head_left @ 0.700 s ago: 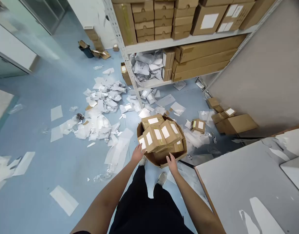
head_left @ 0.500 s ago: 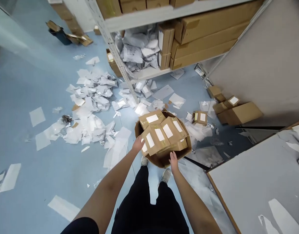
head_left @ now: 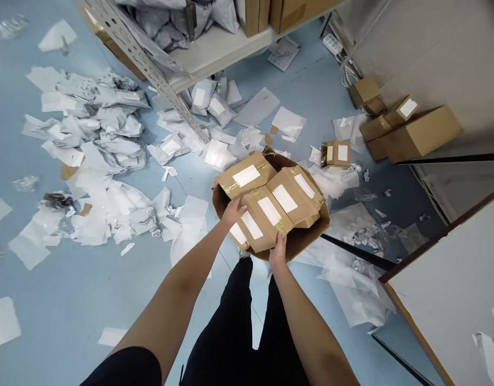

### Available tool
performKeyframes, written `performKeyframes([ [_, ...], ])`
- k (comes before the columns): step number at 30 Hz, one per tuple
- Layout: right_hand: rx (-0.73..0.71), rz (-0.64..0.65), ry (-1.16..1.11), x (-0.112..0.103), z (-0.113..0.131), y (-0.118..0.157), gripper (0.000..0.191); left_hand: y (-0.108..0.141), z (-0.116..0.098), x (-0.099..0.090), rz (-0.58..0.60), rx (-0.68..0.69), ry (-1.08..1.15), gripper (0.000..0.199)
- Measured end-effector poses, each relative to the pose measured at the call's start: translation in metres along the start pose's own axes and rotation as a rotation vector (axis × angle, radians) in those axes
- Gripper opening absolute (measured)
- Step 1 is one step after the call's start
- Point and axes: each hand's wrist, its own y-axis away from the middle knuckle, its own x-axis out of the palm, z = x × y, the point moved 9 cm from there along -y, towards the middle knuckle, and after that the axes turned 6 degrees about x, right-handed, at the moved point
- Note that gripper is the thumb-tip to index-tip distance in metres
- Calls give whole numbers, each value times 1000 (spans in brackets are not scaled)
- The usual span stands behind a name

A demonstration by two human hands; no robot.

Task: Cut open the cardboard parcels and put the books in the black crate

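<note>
Several small brown boxes with white labels lie inside a large open carton (head_left: 317, 230) in front of my legs. My left hand (head_left: 233, 213) grips the left side of the front labelled cardboard box (head_left: 264, 225), its fingers over the top edge. At the lower right corner of that same box, my right hand (head_left: 278, 252) is closed, thumb on top; its other fingers are partly hidden. Behind my left hand is another small taped box (head_left: 244, 174), and a third labelled box (head_left: 297, 198) lies to the right within the carton.
A shelving rack (head_left: 222, 53) holding grey bags and boxes stands ahead. Grey mailer bags (head_left: 105, 118) and paper cover the floor at left. Brown boxes (head_left: 424, 134) sit by the right wall. A white-topped table (head_left: 451, 268) is at right.
My view has moved closer and lower. My right hand has shifted from the carton's near rim onto the front box's corner; my left hand has moved further over that box.
</note>
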Motion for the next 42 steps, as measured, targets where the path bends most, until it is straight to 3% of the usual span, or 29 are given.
performKeyframes([
  [4,66,1,-89,-6,9,25,70,13,-28,-10,-13,13,14,54],
  [8,56,30,-110,-20,39,65,67,28,-81,-41,-42,28,-71,52],
  [12,-36,57,-119,-35,93,117,63,46,-153,-67,-36,50,-120,50],
  [16,-184,67,-131,-58,156,174,60,65,-229,-78,-34,57,-145,54],
  [19,-321,49,-114,-84,198,214,61,77,-286,-76,0,89,-150,54],
  [22,-416,-48,-73,-124,232,245,63,88,-348,-60,65,186,-104,49],
  [26,-519,-249,-17,-205,278,274,62,105,-414,-10,225,216,9,45],
  [31,-604,-451,135,-331,349,275,63,132,-477,89,364,138,219,54],
  [37,-773,-517,433,-458,462,237,52,164,-544,227,404,-13,366,56],
  [42,-743,-524,576,-525,538,179,50,184,-575,329,396,-132,476,57],
])
